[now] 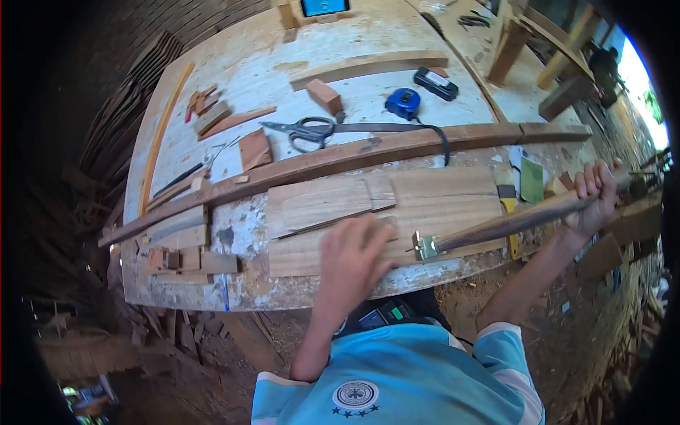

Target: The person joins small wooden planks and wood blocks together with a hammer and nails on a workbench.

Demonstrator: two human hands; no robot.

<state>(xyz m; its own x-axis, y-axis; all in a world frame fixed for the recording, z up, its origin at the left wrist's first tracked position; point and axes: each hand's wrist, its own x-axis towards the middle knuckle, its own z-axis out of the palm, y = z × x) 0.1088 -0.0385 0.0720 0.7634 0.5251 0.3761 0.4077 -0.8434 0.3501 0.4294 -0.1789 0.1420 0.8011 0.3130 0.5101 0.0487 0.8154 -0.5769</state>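
Note:
My right hand (pixel 596 198) is wrapped round the long wooden handle of a hammer (pixel 510 225), whose small shiny metal head points left over the near right part of a wide wooden board (pixel 446 191). My left hand (pixel 354 256), slightly blurred, hovers over or rests on that board's near edge, fingers apart; contact is hard to tell, and I see nothing held in it. Just beyond its fingers, a thinner wooden piece (pixel 322 205) lies on the wide board, with a small block (pixel 380 191) at its right end.
A long dark wooden bar (pixel 340 157) crosses the workbench (pixel 248 283). Beyond it lie scissors (pixel 301 131), a blue tape measure (pixel 403 103), a black device (pixel 435 83) and wood offcuts (pixel 255 149). A yellow-handled scraper or brush (pixel 510 219) lies right of the board.

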